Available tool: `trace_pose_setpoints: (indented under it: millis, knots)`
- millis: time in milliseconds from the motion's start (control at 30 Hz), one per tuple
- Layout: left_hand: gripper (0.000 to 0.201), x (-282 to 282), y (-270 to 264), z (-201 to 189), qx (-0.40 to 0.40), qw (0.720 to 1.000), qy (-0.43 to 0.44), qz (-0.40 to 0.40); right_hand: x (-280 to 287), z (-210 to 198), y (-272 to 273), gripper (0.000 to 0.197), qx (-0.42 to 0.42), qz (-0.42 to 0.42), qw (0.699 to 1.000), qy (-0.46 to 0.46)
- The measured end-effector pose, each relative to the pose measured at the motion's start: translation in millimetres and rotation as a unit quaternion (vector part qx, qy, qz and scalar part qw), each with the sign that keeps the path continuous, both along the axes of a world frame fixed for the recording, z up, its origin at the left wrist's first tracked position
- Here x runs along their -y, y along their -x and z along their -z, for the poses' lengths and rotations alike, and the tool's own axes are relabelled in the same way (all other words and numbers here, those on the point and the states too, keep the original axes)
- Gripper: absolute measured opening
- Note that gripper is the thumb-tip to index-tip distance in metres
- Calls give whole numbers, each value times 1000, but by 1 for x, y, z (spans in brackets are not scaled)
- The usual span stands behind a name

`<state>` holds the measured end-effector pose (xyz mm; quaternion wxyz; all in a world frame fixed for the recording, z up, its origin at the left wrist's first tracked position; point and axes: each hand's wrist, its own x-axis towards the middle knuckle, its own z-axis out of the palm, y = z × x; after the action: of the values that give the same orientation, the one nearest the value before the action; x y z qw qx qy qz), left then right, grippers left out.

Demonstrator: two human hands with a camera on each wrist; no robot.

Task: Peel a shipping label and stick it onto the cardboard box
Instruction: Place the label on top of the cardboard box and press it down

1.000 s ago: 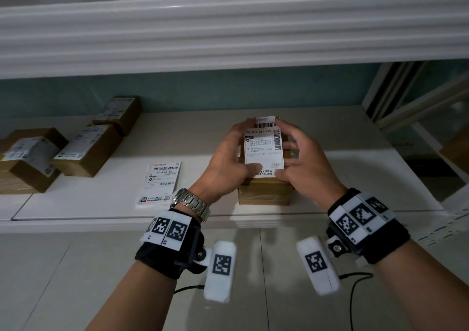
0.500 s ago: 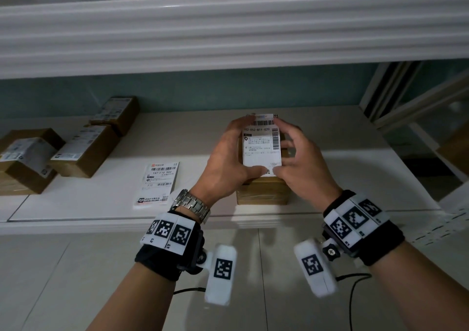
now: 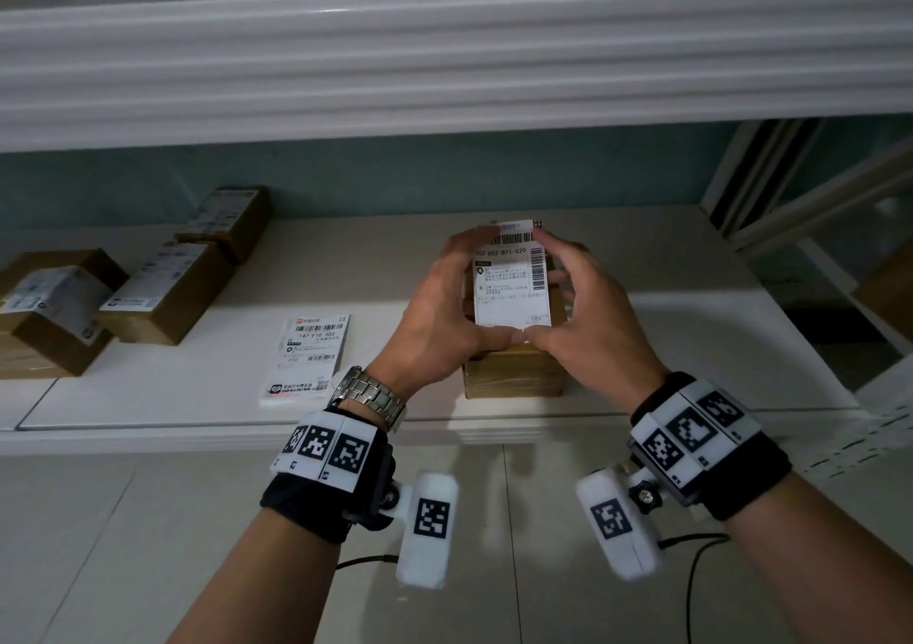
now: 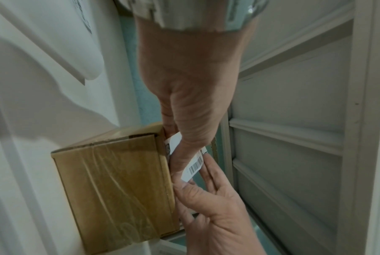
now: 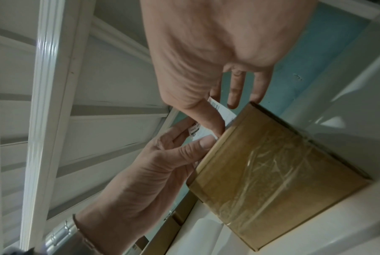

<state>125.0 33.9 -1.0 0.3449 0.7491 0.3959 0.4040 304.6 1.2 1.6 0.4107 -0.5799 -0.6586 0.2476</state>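
A white shipping label (image 3: 511, 287) with barcodes is held over the top of a brown taped cardboard box (image 3: 514, 374) on the white shelf (image 3: 691, 347). My left hand (image 3: 459, 297) pinches the label's left side and my right hand (image 3: 568, 292) pinches its right side. Both thumbs meet at the label's near edge, by the box's front top edge. In the left wrist view the label (image 4: 193, 165) stands slightly off the box (image 4: 117, 186). In the right wrist view the label (image 5: 226, 113) slants away from the box (image 5: 278, 169). Whether it sticks to the box I cannot tell.
A stack of labels (image 3: 309, 357) lies on the shelf left of the box. Three labelled cardboard boxes (image 3: 168, 292) sit at the far left. An upper shelf edge (image 3: 444, 60) overhangs the work area. A window frame (image 3: 790, 208) stands at the right.
The hands have shifted slightly with the label, and the thumbs have come together at its near edge. The box and the label stack have stayed put.
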Motion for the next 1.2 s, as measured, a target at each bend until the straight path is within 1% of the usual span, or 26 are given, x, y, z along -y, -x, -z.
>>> trace_pose_setpoints:
  millis: [100,333,433,567,667,800,867,1033,1133,1200]
  knots:
    - [86,-1,0,0,-14,1000,-7,18,-1,1,0,104,9,2,1000,6]
    - [79,-3,2,2,-27,999,-11,28,-2,3,0,104,13,10,1000,15]
    - [81,-4,2,3,-34,999,-8,21,-1,3,1,100,-4,28,999,31]
    - [85,-10,6,7,-74,997,4,13,-1,0,1,90,-35,69,995,58]
    - [86,-12,7,10,-61,997,31,20,-1,-2,-3,82,-48,80,992,84]
    - [84,-11,7,10,-32,997,58,25,0,0,-1,69,-82,72,985,134]
    - [83,-10,7,9,-24,997,65,22,0,2,1,68,-89,69,982,150]
    - [80,-10,7,12,-7,996,82,16,2,2,4,63,-69,67,984,152]
    - [78,-11,7,14,-9,996,83,10,3,0,4,61,-74,70,983,155]
    - [75,-11,6,13,-12,997,79,2,3,-1,3,56,-85,71,982,155]
